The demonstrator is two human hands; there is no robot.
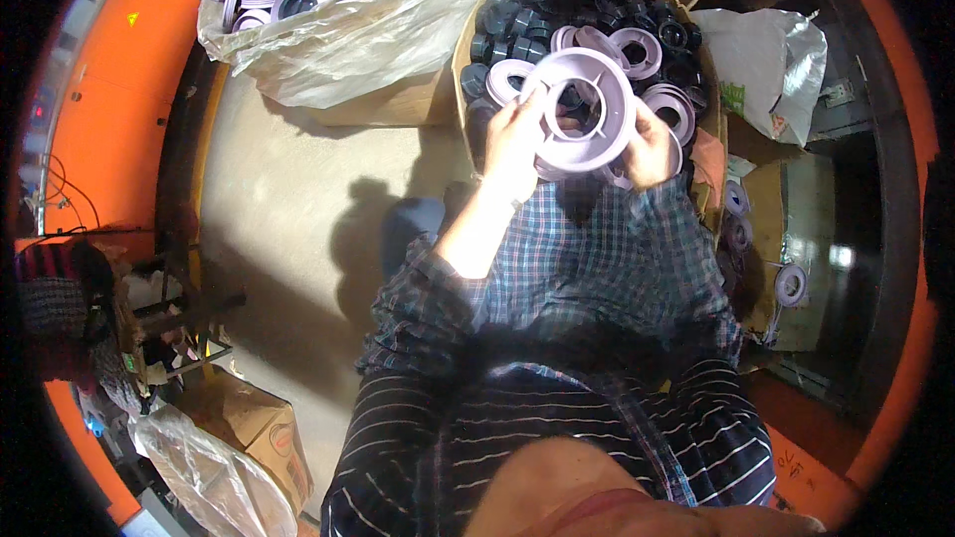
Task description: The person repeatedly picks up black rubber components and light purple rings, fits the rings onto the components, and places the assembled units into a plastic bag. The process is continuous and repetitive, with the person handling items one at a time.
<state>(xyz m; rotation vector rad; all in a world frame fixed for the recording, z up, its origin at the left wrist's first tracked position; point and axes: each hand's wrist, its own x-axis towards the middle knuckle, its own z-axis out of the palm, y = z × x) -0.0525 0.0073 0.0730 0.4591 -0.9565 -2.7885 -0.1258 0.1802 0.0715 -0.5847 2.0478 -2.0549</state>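
Note:
Both my hands hold one pale lilac plastic spool (pixel 587 109) with a round hole in its middle, raised above a cardboard box (pixel 460 70). My left hand (pixel 512 144) grips its left rim and my right hand (pixel 649 144) grips its right rim. Under the spool the box holds several dark round plastic parts (pixel 517 15) and more lilac spools (pixel 637 45).
A second box lined with a clear plastic bag (pixel 338 40) at the upper left holds several lilac spools with dark centres. A silver bag (pixel 771 65) lies at the right. Loose spools (pixel 791 283) lie by my right side. Cardboard boxes (pixel 264 428) stand at the lower left.

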